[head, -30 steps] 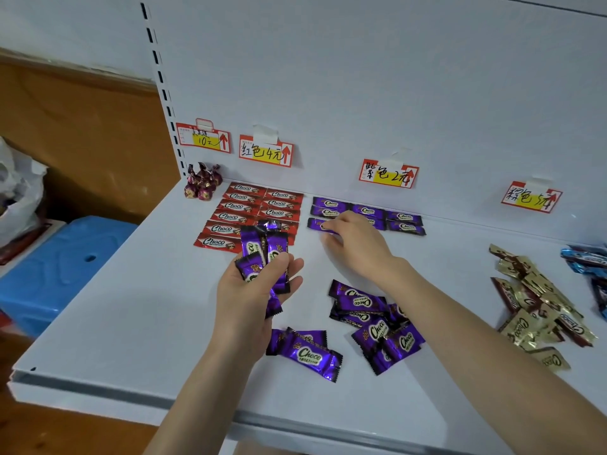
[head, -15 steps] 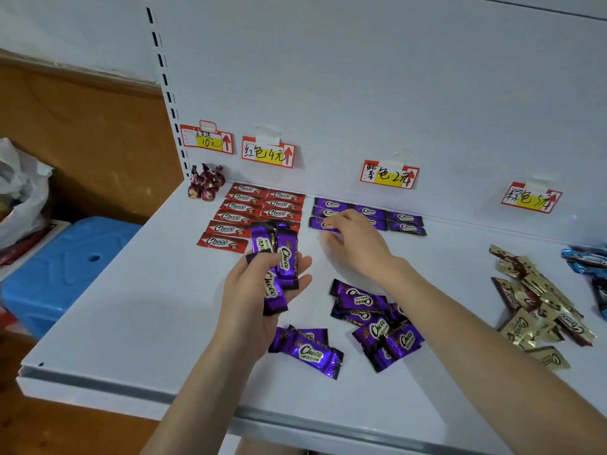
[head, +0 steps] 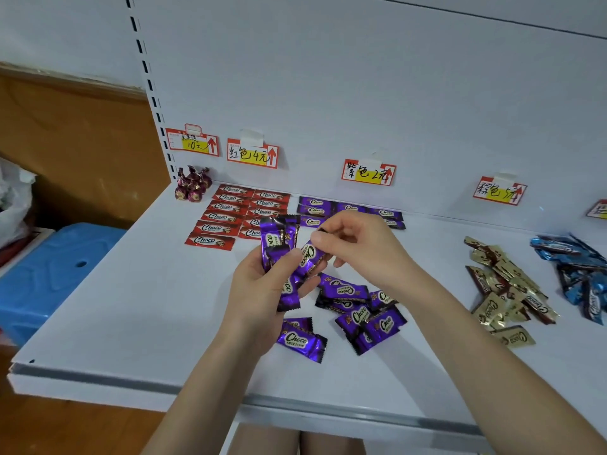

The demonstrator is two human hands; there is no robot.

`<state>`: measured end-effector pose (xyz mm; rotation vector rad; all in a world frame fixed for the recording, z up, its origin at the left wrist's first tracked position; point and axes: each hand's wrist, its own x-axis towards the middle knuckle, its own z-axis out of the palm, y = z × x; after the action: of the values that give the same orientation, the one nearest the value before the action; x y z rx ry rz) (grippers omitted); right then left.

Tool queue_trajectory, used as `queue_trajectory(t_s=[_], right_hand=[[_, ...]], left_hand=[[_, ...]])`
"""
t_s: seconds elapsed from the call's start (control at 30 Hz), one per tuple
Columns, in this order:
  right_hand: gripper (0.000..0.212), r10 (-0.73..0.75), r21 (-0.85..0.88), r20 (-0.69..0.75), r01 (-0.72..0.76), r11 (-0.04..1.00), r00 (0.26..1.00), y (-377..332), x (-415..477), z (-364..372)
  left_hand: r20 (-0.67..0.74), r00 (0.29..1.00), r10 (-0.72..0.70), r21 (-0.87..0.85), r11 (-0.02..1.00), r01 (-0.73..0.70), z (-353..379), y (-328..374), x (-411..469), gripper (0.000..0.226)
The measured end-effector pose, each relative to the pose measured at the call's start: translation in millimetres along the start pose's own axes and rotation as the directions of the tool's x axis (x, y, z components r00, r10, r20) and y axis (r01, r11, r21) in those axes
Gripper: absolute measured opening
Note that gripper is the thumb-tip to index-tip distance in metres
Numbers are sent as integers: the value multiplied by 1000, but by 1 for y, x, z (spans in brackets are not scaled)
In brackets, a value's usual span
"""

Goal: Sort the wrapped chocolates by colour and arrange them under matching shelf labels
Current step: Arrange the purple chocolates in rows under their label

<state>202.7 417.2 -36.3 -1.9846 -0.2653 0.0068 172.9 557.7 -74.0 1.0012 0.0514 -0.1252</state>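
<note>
1. My left hand grips a fan of purple chocolates, fingers and thumb curled round them, above the shelf.
2. My right hand pinches the top end of a single purple bar between thumb and forefinger. The bar leans against the left hand's fingers, just beside the fan.
3. Below both hands a loose purple pile lies on the shelf, its bars overlapping at odd angles.
4. At the back, a purple row lies flat under the purple label, partly hidden by my right hand.
5. Left of that, the red chocolates lie in two tidy columns under the red label. The twisted round sweets sit in the corner beside them.
6. Well to the right lies a heap of gold chocolates, with blue chocolates just beside it at the picture's edge.
7. A blue plastic box stands beyond the shelf's left edge.
</note>
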Motion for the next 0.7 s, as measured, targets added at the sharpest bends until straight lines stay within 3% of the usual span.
queue_trajectory(t_s=[0.1,0.23,0.3,0.37,0.43,0.5,0.57,0.63,0.7], right_hand=[[7,106,168,19,-107,980,994,7,-11,-7],[10,182,472,51,-184,862,982,15,-23,-8],[25,204,507,32,-192,841,978,18,-28,-7],[37,214,435,25,-203,877,977,22,-33,-6],[24,221,391,29,-214,895,975,26,-35,-5],[12,244,469,15,-222,855,970,32,-28,-11],[16,305,560,-40,-231,795,952,41,-11,-27],[13,329,400,-98,-266,877,939,49,8,-47],[6,298,25,-95,-297,955,950,60,26,-63]], left_hand=[[19,1000,6,50,999,-7,3,-1,-2,11],[34,999,20,108,994,-24,9,-2,-2,8],[10,999,32,116,993,-33,11,-3,-1,7],[-7,999,37,117,993,-36,12,-6,-1,8],[-13,1000,28,125,992,-26,14,-10,-1,9],[-18,1000,4,120,993,-2,14,-12,0,10],[-55,998,-24,91,995,29,13,-14,2,10],[-104,994,-45,74,996,53,11,-14,4,10],[-129,990,-56,79,995,67,9,-13,6,9]])
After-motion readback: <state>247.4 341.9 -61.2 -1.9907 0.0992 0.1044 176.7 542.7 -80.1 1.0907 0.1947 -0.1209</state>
